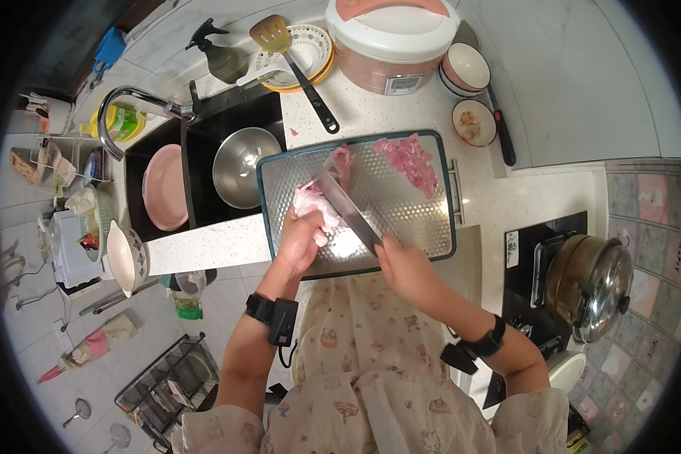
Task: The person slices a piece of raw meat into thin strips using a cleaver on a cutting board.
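Note:
On a metal cutting board with a dark green rim [397, 221], my left hand [299, 238] grips a piece of raw meat [315, 205] near the board's left side. The kitchen knife [349, 211] is in my right hand [396, 262], its blade slanting up and left against that meat. Another strip of raw meat [341, 162] extends beyond the blade; whether it joins the held piece I cannot tell. A flat pile of cut raw meat [408, 162] lies at the board's upper right, apart from the blade.
Left of the board, a black sink [204, 218] holds a steel bowl [247, 167] and a pink basin [166, 187]. Behind lie a slotted turner [312, 91] on stacked plates and a rice cooker [363, 68]. A bowl of garlic [472, 123] and a covered pot [590, 289] are at right.

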`<state>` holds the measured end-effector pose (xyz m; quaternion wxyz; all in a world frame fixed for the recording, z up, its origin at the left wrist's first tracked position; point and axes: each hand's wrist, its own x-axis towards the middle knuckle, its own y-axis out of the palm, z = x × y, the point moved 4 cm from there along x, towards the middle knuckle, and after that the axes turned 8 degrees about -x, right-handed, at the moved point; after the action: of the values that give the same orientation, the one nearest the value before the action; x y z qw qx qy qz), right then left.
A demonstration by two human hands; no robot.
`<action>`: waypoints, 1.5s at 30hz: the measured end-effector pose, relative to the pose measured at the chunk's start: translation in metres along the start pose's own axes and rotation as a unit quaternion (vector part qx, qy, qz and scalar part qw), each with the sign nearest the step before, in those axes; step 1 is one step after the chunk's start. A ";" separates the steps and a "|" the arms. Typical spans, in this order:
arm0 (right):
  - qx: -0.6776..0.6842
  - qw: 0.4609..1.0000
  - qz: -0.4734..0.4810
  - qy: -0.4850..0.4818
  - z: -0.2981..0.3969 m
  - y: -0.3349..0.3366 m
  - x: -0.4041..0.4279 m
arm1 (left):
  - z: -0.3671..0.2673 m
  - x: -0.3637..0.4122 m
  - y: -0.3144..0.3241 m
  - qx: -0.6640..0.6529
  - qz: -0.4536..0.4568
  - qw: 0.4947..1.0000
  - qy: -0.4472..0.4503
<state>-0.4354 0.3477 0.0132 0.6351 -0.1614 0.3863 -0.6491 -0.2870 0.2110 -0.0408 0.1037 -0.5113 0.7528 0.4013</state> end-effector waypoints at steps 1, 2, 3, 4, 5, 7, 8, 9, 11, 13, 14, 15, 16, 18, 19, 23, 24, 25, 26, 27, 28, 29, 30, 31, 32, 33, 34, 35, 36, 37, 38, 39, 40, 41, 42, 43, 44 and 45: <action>-0.012 1.000 -0.004 -0.001 -0.002 0.002 -0.007 | 0.002 -0.002 0.002 -0.008 -0.014 1.000 -0.002; -0.007 1.000 -0.006 -0.001 0.001 0.001 -0.004 | 0.005 -0.002 0.002 0.000 -0.006 1.000 0.000; -0.001 1.000 -0.008 0.002 0.008 -0.002 0.003 | 0.008 -0.003 0.001 0.008 0.002 1.000 0.000; 0.005 1.000 -0.010 0.004 0.013 -0.003 0.010 | 0.011 -0.004 0.001 0.016 0.010 1.000 0.000; 0.018 1.000 -0.019 -0.006 0.014 -0.003 0.018 | 0.012 -0.004 0.000 0.027 0.001 1.000 -0.002; 0.043 0.998 -0.039 -0.025 0.013 -0.002 0.030 | 0.005 -0.002 -0.002 0.005 0.006 1.000 -0.008; 0.018 1.000 -0.007 -0.020 0.011 0.000 0.024 | -0.001 -0.001 -0.006 -0.007 0.008 1.000 -0.013; -0.008 1.000 0.025 -0.016 0.006 0.002 0.011 | -0.003 0.003 -0.017 -0.010 0.023 1.000 -0.019; -0.037 0.997 0.059 -0.016 0.003 0.006 -0.001 | -0.003 0.004 -0.026 -0.019 0.018 1.000 -0.016; -0.042 0.997 0.061 -0.024 0.001 0.011 -0.004 | 0.000 0.004 -0.027 -0.016 0.009 1.000 -0.017; -0.031 0.998 0.038 -0.031 0.003 0.016 0.002 | 0.002 0.004 -0.031 -0.001 0.017 1.000 -0.016; -0.020 0.999 0.012 -0.035 0.010 0.023 0.017 | 0.004 0.007 -0.035 0.015 0.028 0.999 -0.017; -0.009 0.999 -0.014 -0.039 0.017 0.026 0.029 | 0.005 0.009 -0.037 0.031 0.040 0.999 -0.017; 0.025 0.999 -0.008 -0.026 0.026 0.025 0.035 | -0.003 0.005 -0.031 0.006 0.007 1.000 0.005; 0.041 0.999 -0.005 -0.016 0.028 0.023 0.028 | -0.006 0.003 -0.029 -0.007 -0.010 1.000 0.017; 0.049 0.997 0.056 0.033 0.023 0.016 0.000 | -0.005 0.002 -0.026 -0.076 -0.003 0.997 0.007; 0.052 0.998 0.025 0.019 0.025 0.016 0.006 | -0.001 0.002 -0.027 -0.062 0.025 0.998 -0.004; 0.056 0.998 -0.005 0.005 0.027 0.019 0.019 | 0.002 0.001 -0.027 -0.047 0.054 0.997 -0.015; 0.059 0.998 -0.036 -0.007 0.027 0.021 0.029 | 0.006 0.000 -0.027 -0.042 0.049 0.998 -0.028; 0.058 0.997 -0.042 -0.019 0.026 0.020 0.038 | 0.008 -0.001 -0.026 -0.035 0.045 0.998 -0.039; 0.056 0.997 -0.049 -0.032 0.024 0.019 0.046 | 0.009 -0.001 -0.026 -0.028 0.041 0.997 -0.050; 0.056 0.996 -0.056 -0.046 0.025 0.020 0.051 | 0.007 0.002 -0.030 -0.046 0.042 0.997 -0.038; 0.035 0.998 -0.030 -0.039 0.019 0.021 0.043 | 0.003 0.005 -0.031 -0.061 0.040 0.997 -0.033; 0.014 0.999 -0.003 -0.032 0.009 0.021 0.024 | -0.002 0.006 -0.032 -0.077 0.039 0.996 -0.029; -0.007 0.999 0.024 -0.026 0.004 0.023 0.011 | -0.006 0.007 -0.033 -0.092 0.038 0.995 -0.024; 0.000 1.000 0.024 -0.017 0.003 0.025 0.005 | -0.006 0.010 -0.038 -0.077 0.050 0.995 -0.032; 0.006 1.000 0.024 -0.007 0.001 0.027 0.001 | -0.002 0.011 -0.038 -0.076 0.057 0.995 -0.039; 0.013 1.000 0.026 0.002 0.000 0.028 -0.002 | 0.001 0.008 -0.032 -0.077 0.062 0.994 -0.047; 0.029 1.000 0.007 0.001 0.006 0.027 0.008 | 0.004 0.004 -0.029 -0.075 0.066 0.993 -0.055; 0.046 0.999 -0.012 0.000 0.015 0.025 0.028 | 0.012 0.005 -0.037 -0.042 0.055 0.995 -0.072; 0.063 0.997 -0.033 -0.003 0.022 0.021 0.039 | 0.013 0.008 -0.038 -0.057 0.062 0.994 -0.065; 0.077 0.997 -0.016 0.012 0.024 0.020 0.039 | 0.014 0.011 -0.038 -0.072 0.069 0.993 -0.059; 0.090 0.996 0.002 0.026 0.025 0.018 0.038 | 0.013 0.012 -0.038 -0.087 0.075 0.992 -0.053; 0.103 0.994 0.017 0.042 0.023 0.018 0.039 | 0.007 0.011 -0.035 -0.102 0.061 0.992 -0.042; 0.088 0.995 0.022 0.033 0.019 0.019 0.030 | 0.006 0.012 -0.035 -0.123 0.076 0.989 -0.041; 0.073 0.997 0.026 0.024 0.010 0.023 0.011 | 0.005 0.014 -0.039 -0.143 0.091 0.985 -0.039; 0.057 0.998 0.033 0.015 0.003 0.023 -0.004 | 0.005 0.016 -0.046 -0.165 0.105 0.980 -0.037; 0.049 0.998 0.029 0.008 -0.002 0.018 -0.011 | 0.005 0.017 -0.050 -0.211 0.136 0.967 -0.043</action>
<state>-0.4226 0.3609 0.0023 0.6577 -0.1134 0.3633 -0.6501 -0.2531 0.1952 -0.0781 -0.0295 -0.3967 0.7083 0.5831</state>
